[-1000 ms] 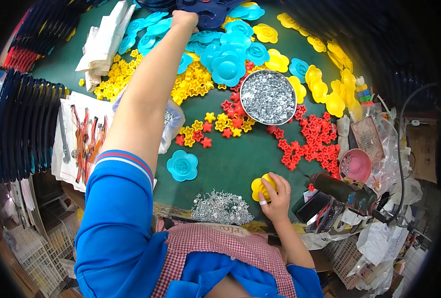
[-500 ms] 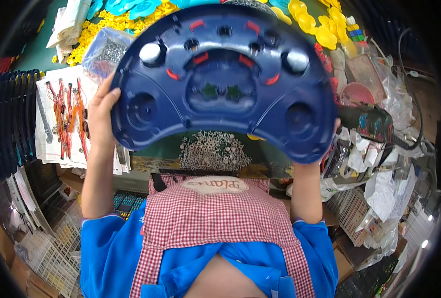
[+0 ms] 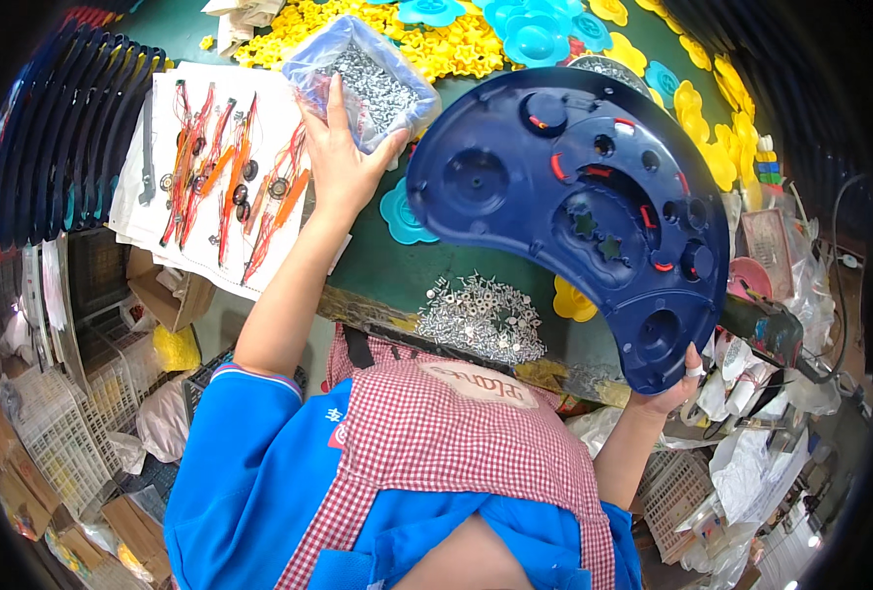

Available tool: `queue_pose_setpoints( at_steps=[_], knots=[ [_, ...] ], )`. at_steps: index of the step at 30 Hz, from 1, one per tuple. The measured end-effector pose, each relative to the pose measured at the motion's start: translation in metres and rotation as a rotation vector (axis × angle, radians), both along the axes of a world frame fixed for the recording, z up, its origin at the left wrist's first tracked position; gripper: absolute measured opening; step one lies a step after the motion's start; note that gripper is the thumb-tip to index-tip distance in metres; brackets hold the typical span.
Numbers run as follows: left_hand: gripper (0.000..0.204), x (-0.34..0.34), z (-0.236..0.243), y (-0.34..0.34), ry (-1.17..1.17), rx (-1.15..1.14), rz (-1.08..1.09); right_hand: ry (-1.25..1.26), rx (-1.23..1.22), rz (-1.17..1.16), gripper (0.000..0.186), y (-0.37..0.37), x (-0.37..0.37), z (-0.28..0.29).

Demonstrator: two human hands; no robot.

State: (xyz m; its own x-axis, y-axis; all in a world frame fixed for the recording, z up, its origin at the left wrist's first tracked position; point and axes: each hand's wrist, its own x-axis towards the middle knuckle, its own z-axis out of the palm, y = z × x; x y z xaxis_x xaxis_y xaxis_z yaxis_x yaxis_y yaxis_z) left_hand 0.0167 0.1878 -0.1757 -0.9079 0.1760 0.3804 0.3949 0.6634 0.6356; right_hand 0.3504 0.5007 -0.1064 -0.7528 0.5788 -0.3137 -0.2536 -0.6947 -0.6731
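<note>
A dark blue, crescent-shaped plastic panel hangs tilted over the bench, its right end lower and nearer me. My right hand grips that lower right end, with most fingers hidden beneath it. Red pieces and two dark green star shapes show on the panel's face. Off the panel, my left hand spreads its fingers at the near edge of a bag-lined blue tub of small metal screws. Whether it touches the tub I cannot tell. A loose pile of screws lies by the bench's front edge.
Red wire assemblies lie on white sheets at left, beside stacked dark blue panels. Yellow parts and turquoise flower shapes cover the back. A dark power-tool-like object and plastic bags sit at right.
My left hand has let go of the panel and moved to the screw tub. The panel, in my right hand, has swung right and tilted. My view has shifted left.
</note>
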Motion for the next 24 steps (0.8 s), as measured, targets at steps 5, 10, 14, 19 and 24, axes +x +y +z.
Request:
queue_pose_setpoints(
  at_steps=[5,10,14,19,24],
  knots=[
    [0.097,-0.025,0.001,-0.013,0.071,-0.142,-0.071,0.09,0.008,-0.015,0.056,0.007,-0.009,-0.005],
    [0.09,-0.025,0.02,-0.015,-0.015,-0.06,-0.087,0.134,-0.042,-0.042,0.059,0.009,-0.016,-0.006],
    [0.065,0.032,0.071,-0.015,-0.52,0.877,-0.399,-0.172,0.02,-0.078,0.061,0.0,-0.031,-0.001],
    [0.068,0.059,0.079,-0.019,-0.655,0.546,-0.295,-0.269,0.534,0.255,0.088,-0.009,-0.065,0.004],
    [0.06,0.075,0.049,-0.029,-0.83,0.45,-0.163,-0.487,0.774,0.312,0.082,-0.027,-0.06,-0.017]
  ],
)
